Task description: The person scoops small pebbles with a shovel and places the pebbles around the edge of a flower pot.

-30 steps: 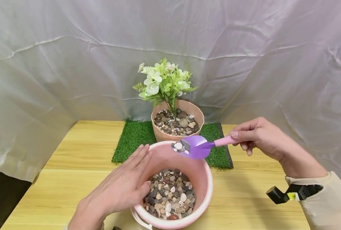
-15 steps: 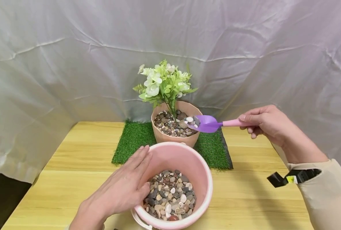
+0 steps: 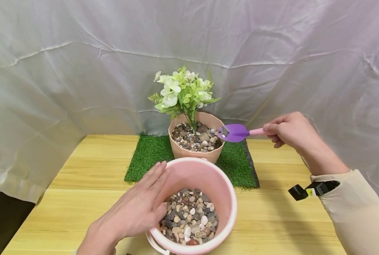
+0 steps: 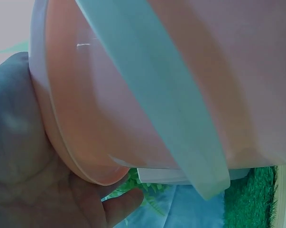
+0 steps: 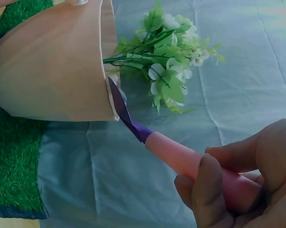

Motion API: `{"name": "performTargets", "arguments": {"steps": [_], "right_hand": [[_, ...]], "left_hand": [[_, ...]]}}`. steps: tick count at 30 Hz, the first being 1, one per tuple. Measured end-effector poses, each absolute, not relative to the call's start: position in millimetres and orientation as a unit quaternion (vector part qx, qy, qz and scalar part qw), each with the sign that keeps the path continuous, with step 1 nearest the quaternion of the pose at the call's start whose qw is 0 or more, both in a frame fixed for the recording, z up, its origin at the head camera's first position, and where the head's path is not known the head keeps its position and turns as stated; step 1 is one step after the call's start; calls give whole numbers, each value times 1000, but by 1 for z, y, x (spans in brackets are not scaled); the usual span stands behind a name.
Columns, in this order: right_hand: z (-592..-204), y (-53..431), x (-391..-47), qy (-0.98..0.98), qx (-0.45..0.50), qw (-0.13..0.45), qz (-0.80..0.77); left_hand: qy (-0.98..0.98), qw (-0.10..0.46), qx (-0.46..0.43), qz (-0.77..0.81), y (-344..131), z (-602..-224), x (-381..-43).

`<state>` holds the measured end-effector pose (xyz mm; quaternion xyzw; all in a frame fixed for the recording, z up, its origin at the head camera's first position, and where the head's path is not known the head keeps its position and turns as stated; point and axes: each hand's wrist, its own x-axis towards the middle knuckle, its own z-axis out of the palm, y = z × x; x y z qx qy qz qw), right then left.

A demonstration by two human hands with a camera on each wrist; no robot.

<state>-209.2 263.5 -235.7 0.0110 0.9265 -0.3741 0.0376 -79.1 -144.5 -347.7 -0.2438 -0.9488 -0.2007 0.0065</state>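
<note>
My right hand (image 3: 289, 129) grips the pink handle of a small trowel (image 3: 235, 132) with a purple blade. The blade tilts down at the right rim of a peach flowerpot (image 3: 194, 155), with a few pebbles on its tip. In the right wrist view the trowel (image 5: 121, 107) overlaps the pot's rim, and thumb and fingers wrap the handle. White flowers with green leaves (image 3: 184, 88) stand in the pot among pebbles. My left hand (image 3: 133, 205) rests with straight fingers along the left rim of a pink bucket (image 3: 229, 198), which holds many pebbles (image 3: 189, 216).
The pot stands on a green turf mat (image 3: 240, 170) at the back of the wooden table (image 3: 87, 198). A grey cloth backdrop (image 3: 112, 81) hangs behind. The bucket's white handle (image 4: 166, 99) hangs down its side in the left wrist view.
My right hand has carried the trowel from over the bucket away to the pot's right rim. The blade has tipped, and most of its pebbles have slid off. The left hand stays put.
</note>
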Motion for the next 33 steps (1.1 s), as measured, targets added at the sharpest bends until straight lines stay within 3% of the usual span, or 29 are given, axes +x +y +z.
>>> {"name": "performTargets", "arguments": {"steps": [11, 26, 33], "right_hand": [[-231, 260, -216, 949, 14, 21, -315], [-218, 224, -216, 985, -65, -116, -106], [-224, 228, -212, 984, -51, -110, -134]], "left_hand": [[-948, 8, -245, -205, -146, -348, -79], [-946, 8, -248, -207, -146, -349, -80], [-946, 7, -251, -205, -146, -349, -80]]}}
